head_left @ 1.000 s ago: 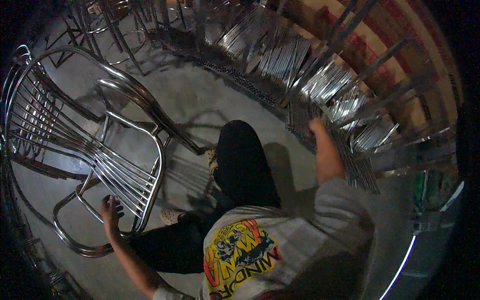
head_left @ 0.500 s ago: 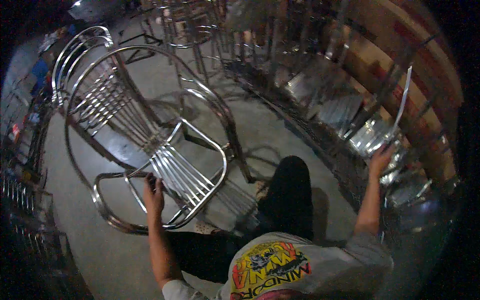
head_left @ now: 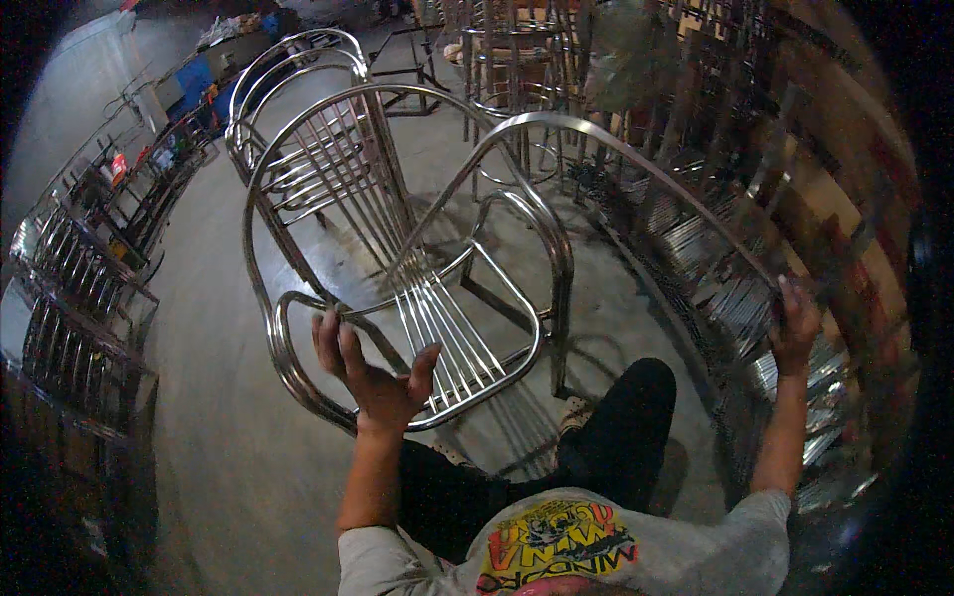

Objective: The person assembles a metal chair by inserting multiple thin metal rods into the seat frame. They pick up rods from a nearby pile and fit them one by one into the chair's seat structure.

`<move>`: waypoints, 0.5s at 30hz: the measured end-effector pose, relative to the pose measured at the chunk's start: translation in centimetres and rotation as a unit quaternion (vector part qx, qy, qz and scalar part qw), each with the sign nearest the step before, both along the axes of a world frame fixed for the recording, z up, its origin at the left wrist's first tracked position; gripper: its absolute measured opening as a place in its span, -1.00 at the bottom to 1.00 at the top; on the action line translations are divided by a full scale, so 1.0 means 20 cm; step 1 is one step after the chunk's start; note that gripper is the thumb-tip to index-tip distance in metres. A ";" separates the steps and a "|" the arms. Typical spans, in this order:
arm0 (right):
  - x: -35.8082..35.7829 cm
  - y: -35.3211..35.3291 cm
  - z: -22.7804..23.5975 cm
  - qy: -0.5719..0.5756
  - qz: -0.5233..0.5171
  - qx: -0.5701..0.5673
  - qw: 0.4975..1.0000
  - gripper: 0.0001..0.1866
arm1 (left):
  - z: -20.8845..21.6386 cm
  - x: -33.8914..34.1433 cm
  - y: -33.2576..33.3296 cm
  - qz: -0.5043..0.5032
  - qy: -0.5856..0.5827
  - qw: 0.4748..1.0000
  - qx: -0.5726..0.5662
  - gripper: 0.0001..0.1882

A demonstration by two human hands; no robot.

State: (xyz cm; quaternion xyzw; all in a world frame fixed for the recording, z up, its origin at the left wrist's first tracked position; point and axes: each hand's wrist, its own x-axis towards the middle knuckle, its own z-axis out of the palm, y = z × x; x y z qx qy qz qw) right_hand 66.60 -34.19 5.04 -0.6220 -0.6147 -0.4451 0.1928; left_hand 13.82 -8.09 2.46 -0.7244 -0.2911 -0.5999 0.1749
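In front of me stands a shiny metal-tube armchair point(head_left: 445, 333) with a slatted seat, a slatted back and big looped arms. My right hand point(head_left: 795, 328), out at the right, grips one end of a long, thin bent metal strip point(head_left: 556, 120). The strip arches over the chair's right arm, and its far end comes down by the back of the seat. My left hand point(head_left: 376, 382) is raised at the chair's front left, fingers spread and nothing in them. Whether the strip's far end touches the chair I cannot tell.
Shiny metal tubes and strips point(head_left: 725, 298) lie piled along the right, by brown cardboard point(head_left: 855, 288). Tall metal stool frames point(head_left: 512, 89) stand at the back. Several metal frames point(head_left: 79, 338) line the left side. My bent knee point(head_left: 636, 397) is close to the chair's front right.
The strip in my right hand has swung from upright at the right to across the chair. My left hand has lifted and spread its fingers. The view has turned left, shifting the chair rightward.
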 end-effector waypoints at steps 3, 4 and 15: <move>-0.03 0.01 0.09 -0.053 0.010 0.058 0.997 -0.49 | 0.09 0.00 0.02 0.013 0.016 0.988 -0.155 -0.02; -0.04 0.01 0.14 -0.037 0.021 0.069 0.997 -0.48 | 0.10 0.02 0.03 -0.018 -0.005 0.985 -0.169 -0.25; -1.20 0.66 -0.46 0.615 0.104 -0.369 0.689 -0.53 | -0.27 0.68 0.01 -0.401 -0.390 0.470 -0.683 -0.59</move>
